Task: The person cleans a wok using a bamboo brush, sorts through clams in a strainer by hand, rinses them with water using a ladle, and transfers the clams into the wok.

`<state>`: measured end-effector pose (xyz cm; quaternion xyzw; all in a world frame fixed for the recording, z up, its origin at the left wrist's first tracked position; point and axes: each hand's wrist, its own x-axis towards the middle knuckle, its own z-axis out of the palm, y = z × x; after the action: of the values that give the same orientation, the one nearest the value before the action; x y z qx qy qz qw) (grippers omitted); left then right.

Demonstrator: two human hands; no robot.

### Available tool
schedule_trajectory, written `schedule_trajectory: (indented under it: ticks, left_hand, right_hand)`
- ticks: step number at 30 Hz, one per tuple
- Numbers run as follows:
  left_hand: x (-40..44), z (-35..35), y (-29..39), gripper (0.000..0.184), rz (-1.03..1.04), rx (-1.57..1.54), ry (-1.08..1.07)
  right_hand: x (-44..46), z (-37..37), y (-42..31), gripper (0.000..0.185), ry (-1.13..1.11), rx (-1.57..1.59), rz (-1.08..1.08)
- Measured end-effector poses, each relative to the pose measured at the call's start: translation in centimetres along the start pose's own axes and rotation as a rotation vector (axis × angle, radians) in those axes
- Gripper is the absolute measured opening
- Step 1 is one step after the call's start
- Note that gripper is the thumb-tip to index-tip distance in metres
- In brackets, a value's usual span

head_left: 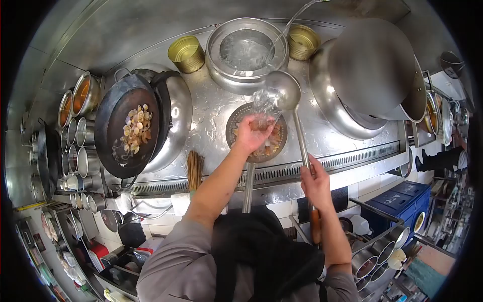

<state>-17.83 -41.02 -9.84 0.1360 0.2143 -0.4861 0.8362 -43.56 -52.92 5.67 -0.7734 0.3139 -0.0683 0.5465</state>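
My left hand [253,135] is cupped, fingers apart, just above a round perforated strainer [235,121]. Water blurs the fingertips, and whether any food lies in the palm is unclear. Pale and orange-brown food pieces [272,145] lie in the strainer, partly hidden by the hand. Its metal handle [249,187] points toward my body. My right hand [316,182] is wrapped around the long shaft of a ladle [289,90]. The ladle's bowl is tilted, and clear water [265,102] spills from it onto my left hand and the strainer.
A water-filled pot [215,70] stands behind under a running spout, between two gold tins [185,53] [303,43]. A wok [109,128] holding clams [136,130] is at left. Another wok [416,95] is at right. A bamboo brush [194,170] stands by the front edge.
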Motion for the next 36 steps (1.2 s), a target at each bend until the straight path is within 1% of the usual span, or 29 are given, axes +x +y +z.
schedule_trajectory:
  ticks: [1,2,5,9,10,11,13,15,17,20,22,23,26,29,32,35,36]
  left_hand:
    - [-0.2,-0.7,-0.2,0.030,0.008,-0.014,0.027]
    - [-0.3,-1.2,-0.3,0.031,0.017,-0.025,0.050]
    - [-1.1,-1.0,0.1,0.031,0.058,0.014,0.058]
    - [-2.6,0.1,0.8,0.031,0.073,0.024,-0.020]
    - [-2.8,0.5,1.0,0.031,0.072,0.032,-0.027]
    - [-3.0,0.7,1.0,0.031,0.068,0.040,-0.030]
    - [-3.9,1.0,0.8,0.031,0.051,0.089,-0.033]
    - [-4.7,1.9,0.3,0.032,0.030,0.165,-0.048]
    - [-5.0,1.9,0.0,0.032,0.023,0.243,-0.051]
    - [-5.1,1.2,0.7,0.033,0.047,0.326,-0.028]
    - [-5.3,0.4,1.5,0.034,0.063,0.367,-0.010]
    - [-6.1,1.1,1.4,0.034,0.060,0.389,-0.006]
    - [-7.1,1.1,1.9,0.035,0.040,0.419,-0.036]
    - [-7.2,0.3,2.1,0.035,0.012,0.421,-0.046]
    - [-7.2,-0.5,1.7,0.034,0.002,0.401,-0.027]
    - [-7.2,-1.1,1.4,0.030,0.047,0.385,0.017]
    - [-7.2,-1.2,1.4,0.028,0.070,0.382,0.036]
  right_hand:
    - [-0.4,0.6,2.3,0.046,0.088,-0.196,-0.117]
    - [-0.4,1.1,3.6,0.045,0.186,-0.211,-0.242]
    - [-0.3,1.4,9.9,0.046,0.341,-0.477,-0.354]
    - [-0.1,1.7,12.7,0.049,0.308,-0.622,-0.109]
    - [0.4,1.9,13.3,0.051,0.313,-0.682,-0.102]
    - [1.3,2.2,12.1,0.052,0.316,-0.724,-0.219]
    - [3.5,3.4,6.9,0.056,0.323,-0.806,-0.445]
    - [6.4,5.4,1.7,0.060,0.121,-0.664,-0.676]
    - [9.1,8.1,-0.8,0.053,-0.002,-0.591,-0.851]
    - [12.0,9.8,-0.5,0.044,-0.220,-0.612,-0.786]
    - [12.1,10.1,-1.0,0.041,-0.248,-0.553,-0.736]
    - [11.9,10.2,-1.3,0.039,-0.266,-0.525,-0.708]
    - [11.8,10.9,-0.5,0.040,-0.264,-0.509,-0.723]
    - [11.3,11.7,0.4,0.033,-0.255,-0.418,-0.603]
    - [11.3,12.1,1.3,0.032,-0.193,-0.437,-0.609]
    - [11.8,11.2,1.5,0.033,-0.209,-0.255,-0.723]
    - [11.7,10.9,1.5,0.035,-0.243,-0.112,-0.533]
